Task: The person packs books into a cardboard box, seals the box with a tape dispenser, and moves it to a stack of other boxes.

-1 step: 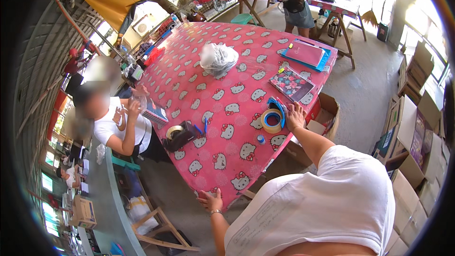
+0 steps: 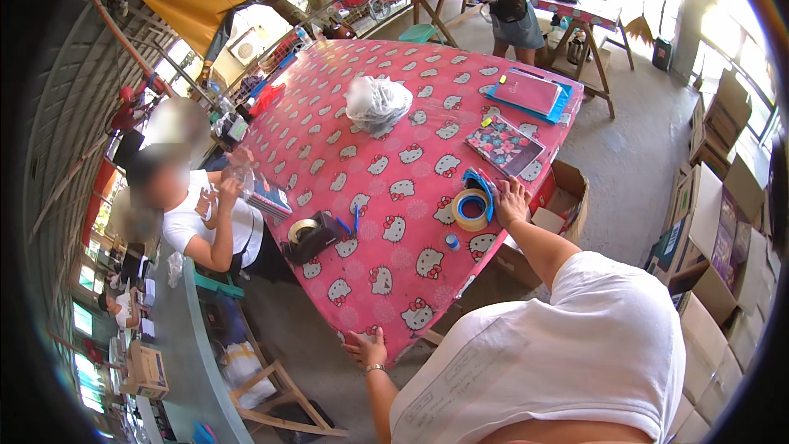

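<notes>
My left hand (image 2: 367,349) rests with fingers spread on the near corner of a table (image 2: 374,230) covered in a pink cat-patterned cloth. At the right edge, my right hand (image 2: 514,201) lies with its fingers stretched out, holding nothing I can see. Right beside it are a roll of tape (image 2: 471,210) and a blue tape dispenser (image 2: 477,181). A small blue-capped item (image 2: 452,242) stands nearer me. Beyond my right hand lie a flower-covered notebook (image 2: 505,145) and a pink notebook (image 2: 528,92) on a blue folder.
A black tape dispenser (image 2: 314,236) and blue pen (image 2: 356,221) lie left, near a person (image 2: 215,218) holding clear plastic beside stacked notebooks (image 2: 269,199). A wrapped plastic bundle (image 2: 379,105) sits farther back. An open carton (image 2: 569,189) adjoins the right edge; several boxes (image 2: 711,345) line the right.
The hands of the person at the left have shifted slightly with the clear plastic. Both my hands stay where they were.
</notes>
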A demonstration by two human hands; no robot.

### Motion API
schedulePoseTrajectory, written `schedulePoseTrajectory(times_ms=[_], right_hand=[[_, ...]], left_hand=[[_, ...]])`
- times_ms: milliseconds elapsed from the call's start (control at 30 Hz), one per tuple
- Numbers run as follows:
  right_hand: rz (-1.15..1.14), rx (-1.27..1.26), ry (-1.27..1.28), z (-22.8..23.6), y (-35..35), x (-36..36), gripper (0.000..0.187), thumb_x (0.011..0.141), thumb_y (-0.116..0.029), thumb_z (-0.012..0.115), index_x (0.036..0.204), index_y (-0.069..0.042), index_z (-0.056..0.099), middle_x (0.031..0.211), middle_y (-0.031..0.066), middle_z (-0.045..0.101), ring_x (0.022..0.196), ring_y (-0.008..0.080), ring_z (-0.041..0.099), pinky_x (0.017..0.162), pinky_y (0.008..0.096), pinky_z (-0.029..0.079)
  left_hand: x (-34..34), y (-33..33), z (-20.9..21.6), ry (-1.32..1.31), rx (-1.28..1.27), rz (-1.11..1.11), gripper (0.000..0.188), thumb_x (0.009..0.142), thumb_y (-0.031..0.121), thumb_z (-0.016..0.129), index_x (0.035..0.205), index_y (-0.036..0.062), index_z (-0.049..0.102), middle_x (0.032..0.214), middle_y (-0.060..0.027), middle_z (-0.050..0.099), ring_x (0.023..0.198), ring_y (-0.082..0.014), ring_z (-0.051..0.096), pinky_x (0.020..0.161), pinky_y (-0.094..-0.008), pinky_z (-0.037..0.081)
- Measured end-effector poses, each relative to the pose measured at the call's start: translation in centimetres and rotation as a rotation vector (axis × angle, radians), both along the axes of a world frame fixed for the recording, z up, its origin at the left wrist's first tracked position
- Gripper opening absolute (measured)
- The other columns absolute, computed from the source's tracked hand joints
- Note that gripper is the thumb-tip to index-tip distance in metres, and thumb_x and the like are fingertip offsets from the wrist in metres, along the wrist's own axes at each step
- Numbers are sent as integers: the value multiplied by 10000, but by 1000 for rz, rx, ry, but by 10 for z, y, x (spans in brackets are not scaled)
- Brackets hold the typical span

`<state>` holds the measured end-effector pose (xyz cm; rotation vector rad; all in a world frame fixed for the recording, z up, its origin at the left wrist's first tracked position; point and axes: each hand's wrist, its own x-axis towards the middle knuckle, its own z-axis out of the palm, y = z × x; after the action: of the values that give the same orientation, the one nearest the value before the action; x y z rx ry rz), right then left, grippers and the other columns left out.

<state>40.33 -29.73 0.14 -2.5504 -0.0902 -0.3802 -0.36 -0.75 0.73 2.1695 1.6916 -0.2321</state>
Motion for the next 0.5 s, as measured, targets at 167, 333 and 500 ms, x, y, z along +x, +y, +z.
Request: schedulePoseTrajectory(times_ms=[167, 333, 500], right_hand=[[8, 36, -53, -1, 4, -3, 379, 917, -371, 468, 1209, -135, 521, 1338, 108, 427, 1235, 278, 389, 1023, 451, 241], [-11, 26, -78, 1, 8, -3, 359, 878, -308, 494, 1192, -138, 529, 1318, 97, 446, 1214, 282, 417, 1007, 443, 258], [-12, 6, -16, 0, 4, 2, 390, 868, -313, 498, 1215, -137, 521, 1356, 92, 401, 1253, 277, 363, 1019, 444, 237]], left_hand=[[-1, 1, 3, -13, -9, 32, 1034, 766, 727, 503, 1497, 221, -25, 1514, -263, -118, 1404, -446, 28, 1062, -599, 206], [0, 2, 5, 6, 6, 29, 1026, 772, 719, 503, 1499, 213, -16, 1511, -274, -104, 1389, -479, 72, 1075, -580, 206], [9, -15, 12, -9, 34, -28, 992, 805, 707, 467, 1500, 181, -6, 1499, -308, -92, 1370, -501, 125, 1082, -548, 228]])
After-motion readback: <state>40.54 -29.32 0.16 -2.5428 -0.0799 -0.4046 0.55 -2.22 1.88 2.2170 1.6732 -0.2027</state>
